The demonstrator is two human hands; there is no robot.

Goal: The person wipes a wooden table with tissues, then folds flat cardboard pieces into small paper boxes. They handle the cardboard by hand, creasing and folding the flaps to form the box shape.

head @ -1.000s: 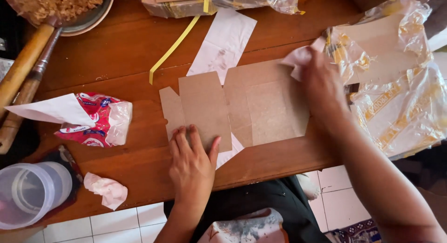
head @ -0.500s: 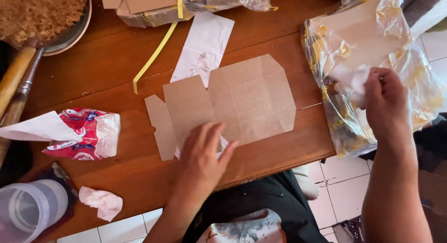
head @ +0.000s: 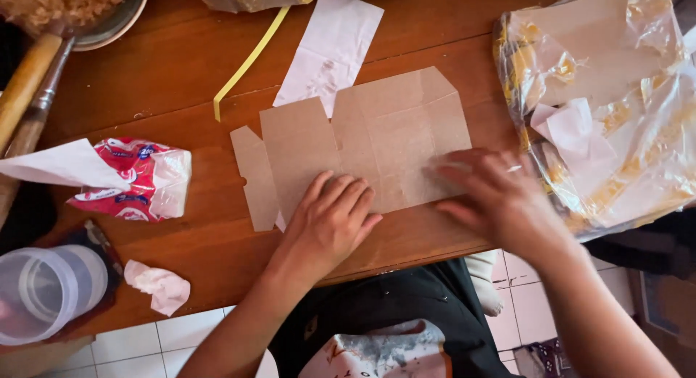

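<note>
Both hands flat on creased brown cardboard blank (head: 377,142).

Left of the hands lie a red and white packet (head: 134,181), a crumpled tissue (head: 158,285) and a clear plastic cup (head: 45,291). Beyond them lie a white paper slip (head: 330,48), a yellow strap (head: 250,59) and a metal bowl (head: 109,23). To their right sits a plastic-wrapped stack (head: 616,110).
</note>
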